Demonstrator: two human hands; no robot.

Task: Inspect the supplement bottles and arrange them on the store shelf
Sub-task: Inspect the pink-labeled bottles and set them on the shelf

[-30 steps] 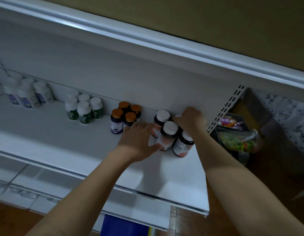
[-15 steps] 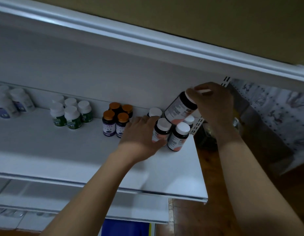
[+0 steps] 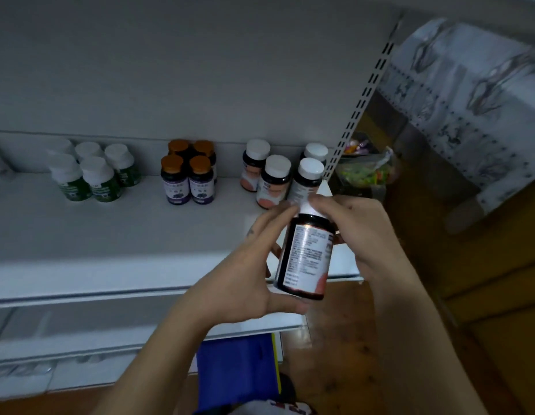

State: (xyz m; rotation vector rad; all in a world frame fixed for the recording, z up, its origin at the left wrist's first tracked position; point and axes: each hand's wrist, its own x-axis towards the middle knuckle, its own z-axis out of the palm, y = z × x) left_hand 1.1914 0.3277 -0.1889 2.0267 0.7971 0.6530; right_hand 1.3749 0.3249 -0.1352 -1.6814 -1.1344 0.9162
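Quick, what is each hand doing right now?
Left hand: holds the bottle by its lower body.
Right hand: grips the same bottle at its cap.

Both bare forearms angle in from the lower edge and meet mid-frame. The left hand [image 3: 245,274] holds the bottle [image 3: 305,259] from the side, thumb under its base (fingers spread up its back). The right hand [image 3: 362,232] curls its fingers over the cap end.
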